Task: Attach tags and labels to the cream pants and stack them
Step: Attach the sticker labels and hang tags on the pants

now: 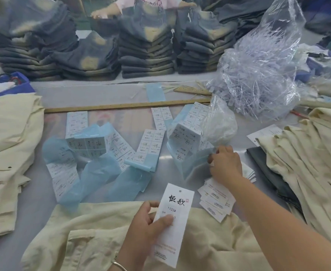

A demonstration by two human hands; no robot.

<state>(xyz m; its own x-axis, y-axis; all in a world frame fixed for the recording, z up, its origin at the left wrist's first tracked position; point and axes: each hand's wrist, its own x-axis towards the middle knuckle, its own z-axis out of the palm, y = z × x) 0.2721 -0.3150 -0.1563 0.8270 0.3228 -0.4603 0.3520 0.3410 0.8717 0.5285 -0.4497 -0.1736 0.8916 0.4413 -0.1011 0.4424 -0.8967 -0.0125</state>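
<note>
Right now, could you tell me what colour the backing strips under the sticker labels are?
Light blue backing strips, clearest in the head view.

pants (106, 237) at 6 o'clock, tag (173, 222) over them | label sheets (110, 149) at centre | card pile (215, 200) right of tag | folded stacks at 9 (6, 153) and 3 (313, 163) | ruler (125, 106) behind sheets | jeans stacks (147, 49) at 12 | bag (262, 75) at 1

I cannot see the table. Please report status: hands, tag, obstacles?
Left hand holds hang tag over cream pants. Right hand pinches blue label sheet. Nothing in the way.
</note>
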